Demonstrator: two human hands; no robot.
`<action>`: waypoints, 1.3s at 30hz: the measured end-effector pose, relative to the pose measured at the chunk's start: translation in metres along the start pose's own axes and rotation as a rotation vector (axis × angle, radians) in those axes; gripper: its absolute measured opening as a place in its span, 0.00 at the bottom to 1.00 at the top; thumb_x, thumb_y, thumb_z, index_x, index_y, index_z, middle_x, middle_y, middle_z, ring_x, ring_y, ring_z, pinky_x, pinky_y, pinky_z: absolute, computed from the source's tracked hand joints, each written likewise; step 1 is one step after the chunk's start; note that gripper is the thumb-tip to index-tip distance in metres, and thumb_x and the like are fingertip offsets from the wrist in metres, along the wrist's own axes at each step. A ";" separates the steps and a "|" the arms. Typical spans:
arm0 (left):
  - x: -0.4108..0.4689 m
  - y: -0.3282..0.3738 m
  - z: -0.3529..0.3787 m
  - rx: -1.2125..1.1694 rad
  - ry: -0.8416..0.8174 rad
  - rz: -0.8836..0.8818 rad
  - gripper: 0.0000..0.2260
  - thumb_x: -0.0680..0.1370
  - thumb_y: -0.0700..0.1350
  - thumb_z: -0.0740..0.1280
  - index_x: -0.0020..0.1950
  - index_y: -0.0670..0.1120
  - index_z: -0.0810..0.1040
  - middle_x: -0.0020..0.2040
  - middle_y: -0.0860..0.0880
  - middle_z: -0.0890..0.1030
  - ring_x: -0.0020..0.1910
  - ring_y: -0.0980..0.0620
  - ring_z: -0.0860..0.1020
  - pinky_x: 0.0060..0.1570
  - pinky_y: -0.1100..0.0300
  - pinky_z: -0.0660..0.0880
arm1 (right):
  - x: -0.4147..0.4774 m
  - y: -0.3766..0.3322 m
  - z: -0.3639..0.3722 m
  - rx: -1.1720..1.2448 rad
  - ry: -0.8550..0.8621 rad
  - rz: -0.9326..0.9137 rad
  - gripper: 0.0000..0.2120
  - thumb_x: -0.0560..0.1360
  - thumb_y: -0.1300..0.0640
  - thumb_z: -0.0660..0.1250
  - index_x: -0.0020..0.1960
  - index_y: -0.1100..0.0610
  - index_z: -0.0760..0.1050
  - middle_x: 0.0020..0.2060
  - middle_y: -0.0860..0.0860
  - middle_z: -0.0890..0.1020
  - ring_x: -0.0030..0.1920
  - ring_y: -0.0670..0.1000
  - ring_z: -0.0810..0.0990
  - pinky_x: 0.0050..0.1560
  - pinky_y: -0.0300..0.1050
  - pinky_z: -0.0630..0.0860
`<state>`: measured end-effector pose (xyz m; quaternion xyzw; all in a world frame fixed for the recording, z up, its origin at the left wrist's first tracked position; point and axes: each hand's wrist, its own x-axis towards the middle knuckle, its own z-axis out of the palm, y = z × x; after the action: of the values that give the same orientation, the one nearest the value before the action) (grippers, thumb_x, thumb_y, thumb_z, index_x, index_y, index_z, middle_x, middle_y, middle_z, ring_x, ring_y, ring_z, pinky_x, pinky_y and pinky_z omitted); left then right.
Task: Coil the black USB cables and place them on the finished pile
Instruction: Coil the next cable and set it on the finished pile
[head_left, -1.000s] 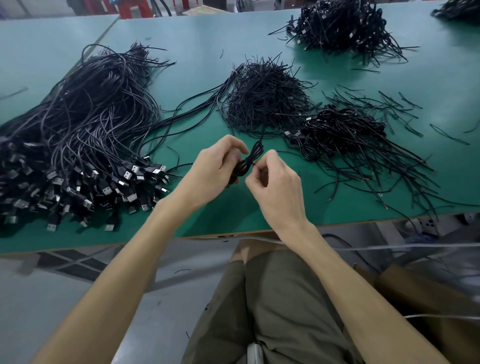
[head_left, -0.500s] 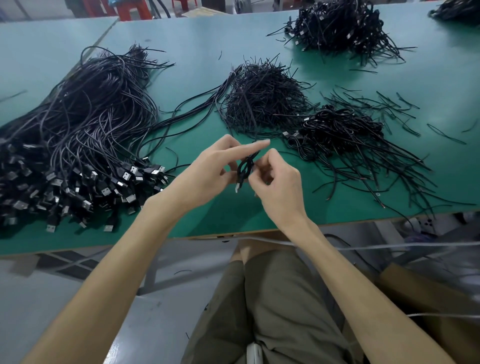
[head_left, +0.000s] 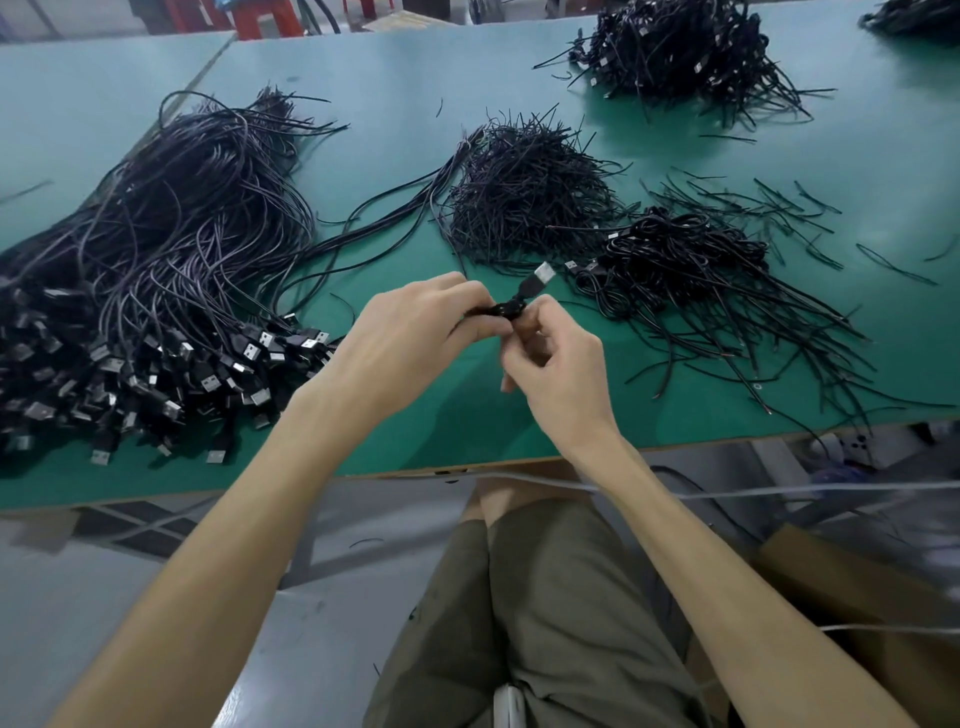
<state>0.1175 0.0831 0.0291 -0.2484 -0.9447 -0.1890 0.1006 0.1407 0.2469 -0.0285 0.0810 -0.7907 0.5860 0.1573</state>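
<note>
I see L hand (head_left: 410, 338) curled round a small coiled black USB cable (head_left: 506, 309), fingers closed on the bundle. R hand (head_left: 556, 364) pinches its other end w/ thumb & fingertips, other fingers curled. Plug (head_left: 541, 274) sticks up from btwn both hands. Cable's held over the green table (head_left: 519, 431), near front edge. Finished pile (head_left: 680, 254) lies just beyond, to the right; uncoiled cables (head_left: 171, 234) heaped at left.

Head-worn wide view, facing forward and down, close over table (head_left: 395, 93)
</note>
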 end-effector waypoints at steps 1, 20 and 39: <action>0.001 0.003 -0.001 0.018 0.004 -0.012 0.14 0.83 0.58 0.61 0.53 0.50 0.79 0.46 0.55 0.79 0.46 0.50 0.76 0.44 0.50 0.73 | 0.000 0.001 -0.001 0.018 0.011 0.011 0.08 0.78 0.65 0.67 0.42 0.59 0.71 0.28 0.54 0.79 0.27 0.52 0.81 0.33 0.44 0.75; 0.012 -0.006 -0.004 -0.449 -0.311 -0.101 0.20 0.82 0.30 0.60 0.70 0.47 0.74 0.43 0.48 0.82 0.35 0.49 0.80 0.39 0.52 0.78 | 0.003 0.006 -0.004 0.100 0.033 0.054 0.06 0.79 0.64 0.66 0.44 0.62 0.73 0.29 0.51 0.81 0.28 0.52 0.82 0.34 0.39 0.75; 0.007 0.012 0.010 -0.484 -0.152 -0.198 0.13 0.87 0.48 0.57 0.72 0.52 0.65 0.32 0.53 0.84 0.28 0.49 0.80 0.29 0.66 0.71 | 0.004 0.007 -0.004 0.106 0.029 0.063 0.09 0.80 0.62 0.66 0.41 0.57 0.72 0.29 0.51 0.81 0.28 0.53 0.81 0.33 0.45 0.77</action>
<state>0.1165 0.1002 0.0262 -0.1851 -0.8966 -0.3989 -0.0518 0.1350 0.2529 -0.0324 0.0560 -0.7585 0.6328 0.1457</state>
